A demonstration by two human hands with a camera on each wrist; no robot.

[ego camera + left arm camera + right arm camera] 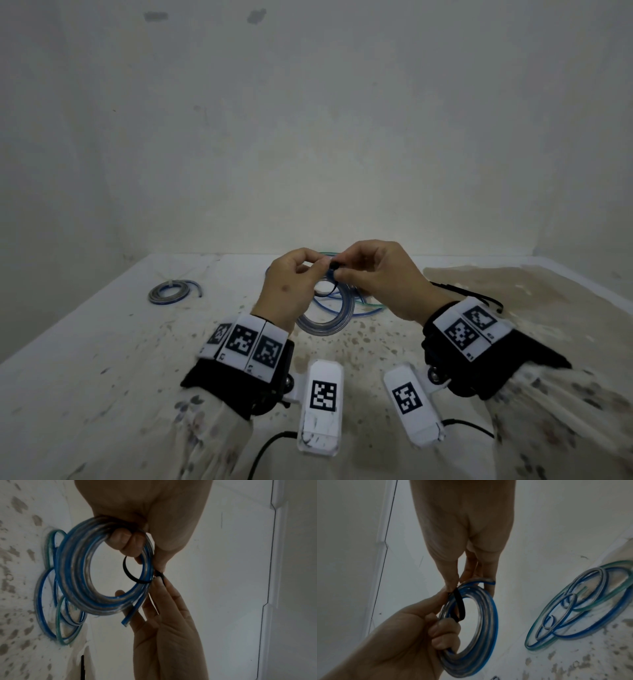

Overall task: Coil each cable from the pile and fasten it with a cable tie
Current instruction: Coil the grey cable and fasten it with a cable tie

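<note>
My left hand (310,265) holds a coiled blue-and-clear cable (322,318) above the table, fingers (125,539) curled through the coil (82,574). A black cable tie (126,572) loops around one side of the coil (488,628). My right hand (337,269) pinches the tie (459,605) at its head between thumb and fingertips (452,585), right beside the left thumb. The coil's cut end (128,620) sticks out loose. Beneath and behind the hands lies the pile of loose blue and green cables (582,608) on the table.
A bundled grey-blue coil (171,291) lies at the table's far left. Spare black ties (466,291) lie on a beige sheet (531,291) at the right. The stained white table (102,342) meets a white wall close behind the pile.
</note>
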